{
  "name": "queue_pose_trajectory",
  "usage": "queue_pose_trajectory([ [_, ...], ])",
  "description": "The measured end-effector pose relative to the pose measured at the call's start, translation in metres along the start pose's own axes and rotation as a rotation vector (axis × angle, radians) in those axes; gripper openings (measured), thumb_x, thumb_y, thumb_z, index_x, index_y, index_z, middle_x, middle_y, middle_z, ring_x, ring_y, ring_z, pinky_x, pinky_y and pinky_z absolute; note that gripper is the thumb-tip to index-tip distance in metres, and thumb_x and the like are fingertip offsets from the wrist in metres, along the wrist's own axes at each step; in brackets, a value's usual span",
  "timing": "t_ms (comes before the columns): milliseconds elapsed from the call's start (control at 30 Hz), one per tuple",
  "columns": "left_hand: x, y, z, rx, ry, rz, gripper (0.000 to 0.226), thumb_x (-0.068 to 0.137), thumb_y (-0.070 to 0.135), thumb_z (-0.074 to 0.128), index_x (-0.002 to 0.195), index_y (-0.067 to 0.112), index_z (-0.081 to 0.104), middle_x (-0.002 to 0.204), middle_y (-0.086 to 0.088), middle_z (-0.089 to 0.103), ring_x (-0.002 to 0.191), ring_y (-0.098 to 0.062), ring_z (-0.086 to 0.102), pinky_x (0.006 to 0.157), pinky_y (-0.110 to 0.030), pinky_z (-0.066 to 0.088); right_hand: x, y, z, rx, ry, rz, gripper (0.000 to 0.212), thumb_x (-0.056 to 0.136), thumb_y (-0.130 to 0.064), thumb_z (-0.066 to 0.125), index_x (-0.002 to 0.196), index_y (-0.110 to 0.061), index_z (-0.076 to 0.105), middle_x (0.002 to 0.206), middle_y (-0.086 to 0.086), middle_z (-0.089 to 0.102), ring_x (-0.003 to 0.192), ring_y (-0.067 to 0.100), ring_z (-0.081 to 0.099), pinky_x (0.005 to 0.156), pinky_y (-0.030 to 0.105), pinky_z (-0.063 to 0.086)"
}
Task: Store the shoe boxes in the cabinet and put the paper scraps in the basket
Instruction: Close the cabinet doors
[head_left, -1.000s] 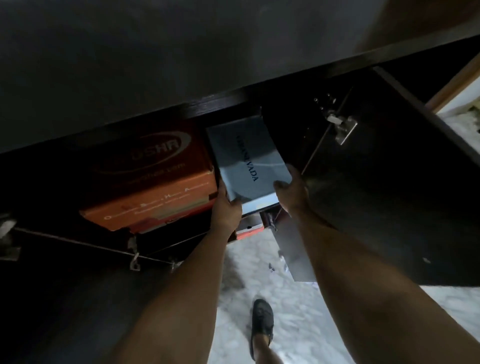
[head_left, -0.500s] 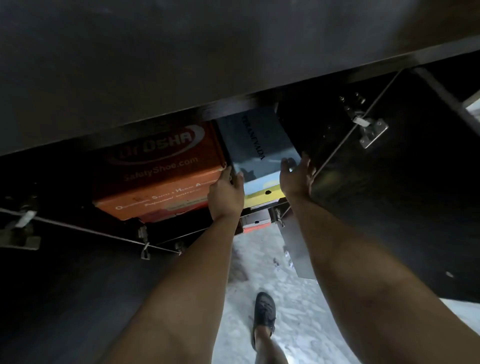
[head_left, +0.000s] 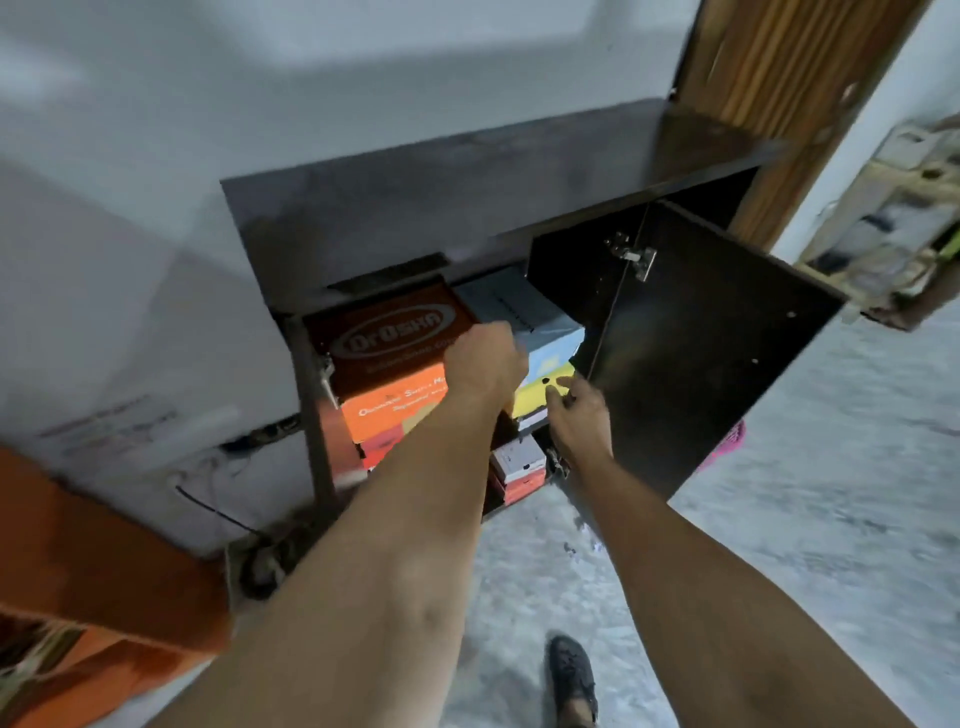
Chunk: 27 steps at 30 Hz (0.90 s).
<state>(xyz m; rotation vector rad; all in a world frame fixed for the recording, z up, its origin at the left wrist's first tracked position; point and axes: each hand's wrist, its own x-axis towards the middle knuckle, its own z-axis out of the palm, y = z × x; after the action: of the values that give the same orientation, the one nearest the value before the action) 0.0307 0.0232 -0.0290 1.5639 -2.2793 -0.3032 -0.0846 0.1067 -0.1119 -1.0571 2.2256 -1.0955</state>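
Note:
The dark cabinet (head_left: 467, 171) stands against the wall with its right door (head_left: 701, 364) swung open. On the upper shelf, an orange Dr.OSHA shoe box (head_left: 384, 353) sits at the left. A grey-blue shoe box (head_left: 524, 312) lies to its right, on top of a yellow box (head_left: 540, 395). My left hand (head_left: 485, 364) presses against the front where the orange and grey-blue boxes meet; its fingers are hidden behind its back. My right hand (head_left: 579, 421) hovers lower with fingers apart, its tips at the yellow box's front.
A white and red box (head_left: 519, 467) sits on the lower shelf. A pink basket (head_left: 727, 447) peeks out behind the open door. An orange object (head_left: 78, 571) fills the lower left. Cables hang by the wall. My shoe (head_left: 571, 675) is on the grey floor.
The view has pulled back from the cabinet. The grey-blue box now sits deep on the shelf. My right hand has come off it and dropped to the yellow box.

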Motion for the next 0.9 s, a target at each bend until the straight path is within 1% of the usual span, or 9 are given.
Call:
queue_pose_trajectory([
  [233, 0.004, -0.041, -0.122, 0.260, 0.178, 0.255, 0.036, 0.095, 0.035, 0.049, 0.119, 0.012, 0.064, 0.125, -0.013, 0.060, 0.121, -0.036, 0.052, 0.093, -0.047, 0.047, -0.109, -0.109, -0.003, 0.049, -0.162, -0.200, 0.031, 0.101, -0.039, 0.057, 0.120, -0.019, 0.072, 0.124, 0.004, 0.072, 0.100, 0.015, 0.067, 0.098, 0.037, 0.054],
  [333, 0.017, -0.092, -0.136, 0.362, 0.027, 0.139, 0.061, 0.096, 0.041, 0.046, 0.149, 0.012, 0.037, 0.160, -0.015, 0.031, 0.148, -0.039, 0.024, 0.117, -0.059, 0.026, -0.161, -0.153, 0.004, 0.028, -0.371, -0.318, 0.047, 0.099, -0.053, 0.058, 0.130, -0.018, 0.067, 0.132, 0.001, 0.069, 0.106, 0.009, 0.063, 0.100, 0.035, 0.051],
  [400, 0.016, -0.124, -0.135, 0.350, -0.084, 0.038, 0.074, 0.099, 0.047, 0.042, 0.159, 0.014, 0.014, 0.168, -0.011, 0.009, 0.154, -0.039, 0.006, 0.121, -0.063, 0.011, -0.194, -0.175, 0.006, 0.012, -0.573, -0.343, 0.058, 0.095, -0.056, 0.063, 0.140, -0.019, 0.060, 0.137, 0.001, 0.066, 0.112, 0.013, 0.061, 0.095, 0.030, 0.048],
  [533, 0.006, -0.151, -0.132, 0.323, -0.060, 0.085, 0.077, 0.100, 0.055, 0.035, 0.160, 0.016, 0.008, 0.169, -0.006, 0.006, 0.155, -0.033, 0.005, 0.122, -0.061, 0.008, -0.217, -0.181, 0.016, -0.149, -0.725, -0.291, 0.067, 0.087, -0.034, 0.077, 0.145, -0.021, 0.047, 0.136, 0.006, 0.062, 0.114, 0.024, 0.064, 0.095, 0.040, 0.058],
  [600, 0.005, -0.151, -0.134, 0.306, -0.059, 0.090, 0.075, 0.100, 0.056, 0.031, 0.161, 0.017, 0.010, 0.169, -0.005, 0.006, 0.156, -0.031, 0.004, 0.123, -0.059, 0.006, -0.216, -0.175, 0.015, -0.170, -0.695, -0.233, 0.049, 0.086, -0.027, 0.073, 0.132, -0.019, 0.058, 0.120, 0.009, 0.069, 0.098, 0.028, 0.071, 0.082, 0.044, 0.064],
  [667, 0.006, -0.149, -0.137, 0.288, -0.088, 0.069, 0.073, 0.100, 0.056, 0.028, 0.161, 0.019, 0.010, 0.170, -0.004, 0.004, 0.156, -0.030, 0.001, 0.124, -0.058, 0.004, -0.212, -0.171, 0.006, -0.232, -0.609, -0.231, 0.037, 0.085, -0.027, 0.071, 0.121, -0.017, 0.066, 0.109, 0.008, 0.072, 0.092, 0.028, 0.072, 0.080, 0.045, 0.064],
  [733, 0.008, -0.149, -0.139, 0.260, -0.118, 0.055, 0.072, 0.101, 0.054, 0.028, 0.161, 0.019, 0.010, 0.170, -0.003, 0.003, 0.156, -0.029, 0.000, 0.124, -0.057, 0.002, -0.204, -0.164, -0.010, -0.271, -0.525, -0.220, 0.029, 0.088, -0.028, 0.074, 0.114, -0.016, 0.072, 0.100, 0.003, 0.074, 0.089, 0.021, 0.070, 0.081, 0.039, 0.062],
  [800, 0.011, -0.150, -0.141, 0.231, -0.141, 0.064, 0.071, 0.101, 0.051, 0.028, 0.161, 0.018, 0.010, 0.170, -0.004, 0.003, 0.156, -0.030, 0.000, 0.124, -0.058, 0.001, -0.193, -0.153, -0.029, -0.327, -0.422, -0.223, 0.022, 0.087, -0.036, 0.077, 0.100, -0.018, 0.074, 0.087, -0.005, 0.072, 0.080, 0.012, 0.068, 0.070, 0.032, 0.056],
  [900, 0.013, -0.150, -0.144, 0.259, -0.164, 0.072, 0.071, 0.101, 0.051, 0.026, 0.161, 0.016, 0.009, 0.170, -0.006, 0.003, 0.156, -0.032, 0.000, 0.123, -0.059, 0.002, -0.174, -0.134, -0.047, -0.467, -0.114, -0.202, 0.035, 0.076, -0.054, 0.081, 0.099, -0.031, 0.066, 0.090, -0.009, 0.066, 0.085, 0.013, 0.065, 0.069, 0.032, 0.050],
])
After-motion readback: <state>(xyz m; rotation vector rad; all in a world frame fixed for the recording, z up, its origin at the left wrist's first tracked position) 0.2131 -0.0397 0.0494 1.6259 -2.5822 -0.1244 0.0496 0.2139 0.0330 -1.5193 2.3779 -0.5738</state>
